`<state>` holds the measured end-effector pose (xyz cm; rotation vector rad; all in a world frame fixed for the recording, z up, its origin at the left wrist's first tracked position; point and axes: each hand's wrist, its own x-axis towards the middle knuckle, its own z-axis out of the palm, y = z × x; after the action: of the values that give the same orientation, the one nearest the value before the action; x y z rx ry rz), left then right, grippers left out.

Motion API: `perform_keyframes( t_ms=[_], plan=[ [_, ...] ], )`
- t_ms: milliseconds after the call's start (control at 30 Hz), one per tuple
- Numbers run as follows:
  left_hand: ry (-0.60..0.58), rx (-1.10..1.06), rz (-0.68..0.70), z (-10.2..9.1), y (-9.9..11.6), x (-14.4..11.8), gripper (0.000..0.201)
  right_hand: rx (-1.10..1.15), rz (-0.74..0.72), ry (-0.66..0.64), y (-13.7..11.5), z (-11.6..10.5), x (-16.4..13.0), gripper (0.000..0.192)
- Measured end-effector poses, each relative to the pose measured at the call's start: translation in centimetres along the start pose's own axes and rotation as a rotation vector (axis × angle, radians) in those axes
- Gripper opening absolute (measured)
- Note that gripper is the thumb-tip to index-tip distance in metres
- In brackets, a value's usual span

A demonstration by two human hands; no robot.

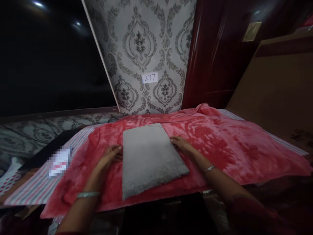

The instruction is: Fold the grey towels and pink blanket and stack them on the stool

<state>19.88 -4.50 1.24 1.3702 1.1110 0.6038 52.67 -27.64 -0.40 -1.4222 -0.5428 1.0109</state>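
pixelated patch (59,162) unreadable, red blanket (220,147) cut off right, dark left background

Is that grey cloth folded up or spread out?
Folded: the grey cloth lies as a compact rectangle on the red blanket, left hand and right hand at its sides.

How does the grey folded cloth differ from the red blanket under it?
The grey cloth is plain, while the red blanket shows a mottled plush sheen. The grey cloth is folded into a small neat rectangle; the red blanket is spread wide and rumpled. The left hand and right hand touch the grey cloth's side edges and rest on the red blanket. Both look soft.
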Motion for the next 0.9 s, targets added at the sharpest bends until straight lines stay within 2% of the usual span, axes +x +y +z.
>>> perform_keyframes(
  t_ms=[133,200,267,367,467,533,633,733,833,900],
  plan=[
    [0.011,-0.05,0.037,1.8,-0.8,-1.9,0.073,0.066,-0.035,-0.047,0.4,0.6,1.0,0.019],
    [-0.016,-0.181,0.028,2.4,-0.9,-2.7,0.063,0.099,-0.016,-0.087,0.6,0.5,0.6,0.019],
    [-0.11,-0.294,-0.016,2.8,-1.1,-3.3,0.046,0.117,0.019,-0.135,0.7,0.4,0.0,0.015],
    [-0.207,-0.364,-0.072,3.0,-1.3,-3.9,0.03,0.16,0.153,-0.207,0.7,0.7,-0.9,0.021],
    [-0.195,-0.367,-0.079,3.4,-1.1,-4.2,0.031,0.255,0.325,-0.26,0.6,1.4,-1.5,0.036],
    [-0.184,-0.358,-0.074,3.8,-0.7,-4.4,0.035,0.278,0.344,-0.253,0.5,1.8,-1.8,0.038],
    [-0.172,-0.331,-0.042,4.4,0.0,-4.7,0.044,0.237,0.262,-0.233,0.1,2.3,-2.5,0.035],
    [-0.153,-0.285,0.018,4.4,1.1,-4.8,0.051,0.193,0.085,-0.243,-0.9,3.1,-3.5,0.045],
    [-0.184,-0.237,0.086,3.4,3.4,-4.7,0.059,0.187,-0.159,-0.246,-2.4,4.2,-4.5,0.062],
    [-0.209,-0.211,0.137,2.2,5.5,-4.4,0.064,0.202,-0.255,-0.256,-3.3,5.2,-4.7,0.067]
  ],
)
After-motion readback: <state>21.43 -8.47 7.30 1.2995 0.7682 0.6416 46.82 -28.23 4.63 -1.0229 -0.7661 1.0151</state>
